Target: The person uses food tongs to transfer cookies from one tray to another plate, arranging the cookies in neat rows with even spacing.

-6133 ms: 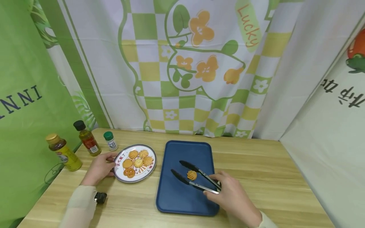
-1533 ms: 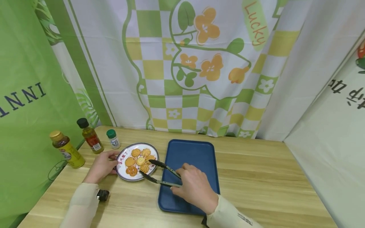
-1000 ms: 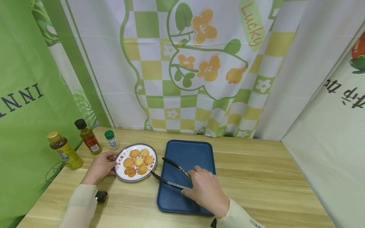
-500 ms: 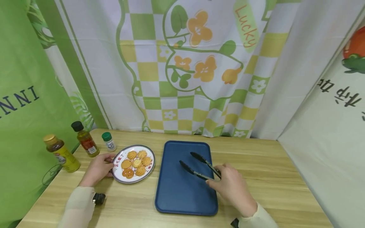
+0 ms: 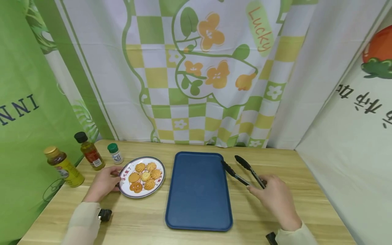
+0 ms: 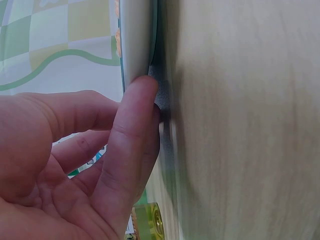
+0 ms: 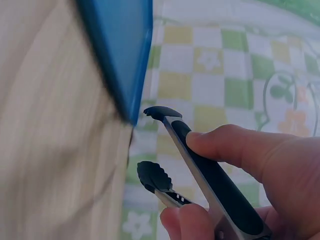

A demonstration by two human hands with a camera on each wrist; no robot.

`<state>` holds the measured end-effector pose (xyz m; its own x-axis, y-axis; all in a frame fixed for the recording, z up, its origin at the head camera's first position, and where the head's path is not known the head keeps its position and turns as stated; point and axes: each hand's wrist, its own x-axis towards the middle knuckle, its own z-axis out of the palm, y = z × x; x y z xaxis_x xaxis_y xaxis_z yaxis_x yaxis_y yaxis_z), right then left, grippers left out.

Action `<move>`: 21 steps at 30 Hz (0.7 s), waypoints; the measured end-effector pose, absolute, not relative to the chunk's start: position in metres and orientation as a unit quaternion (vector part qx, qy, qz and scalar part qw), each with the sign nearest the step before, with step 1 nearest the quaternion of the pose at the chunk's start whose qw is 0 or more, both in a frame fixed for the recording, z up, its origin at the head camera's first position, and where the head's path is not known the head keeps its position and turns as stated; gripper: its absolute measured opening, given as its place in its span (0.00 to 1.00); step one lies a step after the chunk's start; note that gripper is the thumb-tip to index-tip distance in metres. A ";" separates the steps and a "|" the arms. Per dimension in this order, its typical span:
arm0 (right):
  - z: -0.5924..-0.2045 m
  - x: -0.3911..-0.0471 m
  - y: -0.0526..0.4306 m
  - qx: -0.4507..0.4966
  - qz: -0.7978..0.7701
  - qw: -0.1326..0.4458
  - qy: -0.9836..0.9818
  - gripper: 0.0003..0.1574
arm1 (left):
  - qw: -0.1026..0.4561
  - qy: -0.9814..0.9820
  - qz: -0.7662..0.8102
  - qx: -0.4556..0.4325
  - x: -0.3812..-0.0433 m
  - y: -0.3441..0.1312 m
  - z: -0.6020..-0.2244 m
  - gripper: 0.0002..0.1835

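Observation:
My left hand (image 5: 103,183) holds the left rim of a white plate (image 5: 126,189) with a dark edge line; in the left wrist view fingers grip the plate's edge (image 6: 136,40) close to the tabletop. Several golden biscuits (image 5: 146,175) lie on it, among them a pretzel-shaped one (image 5: 136,187). With thumb and fingers, my right hand (image 5: 277,199) grips metal tongs (image 5: 255,176) with black tips. Those tips are spread apart with nothing between them, over the tray's right edge and the table beyond. The blue tray (image 5: 199,190) is bare.
Along the left stand a yellow-labelled bottle (image 5: 65,170), a black-capped oil bottle (image 5: 90,153) and a green-lidded shaker (image 5: 115,153). Behind the wooden table (image 5: 275,160) hangs a patterned curtain (image 5: 196,112); a white cloth (image 5: 352,153) hangs at the right.
The swirled biscuit once on the tray now lies on the plate. Since then the tongs have swung right from the plate across the tray. My left hand keeps its hold on the rim.

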<state>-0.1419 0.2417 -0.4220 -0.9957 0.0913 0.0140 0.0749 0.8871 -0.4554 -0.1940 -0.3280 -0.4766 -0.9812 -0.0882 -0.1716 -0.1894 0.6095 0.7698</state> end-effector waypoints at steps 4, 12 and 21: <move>-0.429 -0.142 0.264 -0.068 0.238 0.008 -0.969 0.49 | 0.060 0.895 0.436 -0.076 -0.194 -0.328 -0.478 0.28; -0.437 -0.141 0.293 -0.097 0.215 0.011 -0.972 0.53 | 0.060 0.896 0.432 -0.079 -0.194 -0.330 -0.476 0.29; -0.442 -0.140 0.301 -0.120 0.205 -0.033 -0.971 0.58 | 0.057 0.899 0.428 -0.076 -0.194 -0.328 -0.477 0.29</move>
<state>-0.1404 0.3013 -0.4415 -0.9692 0.2190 -0.1126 0.2458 0.8874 -0.3899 -0.1943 -0.3279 -0.4766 -0.9820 -0.0875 -0.1677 -0.1853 0.6213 0.7614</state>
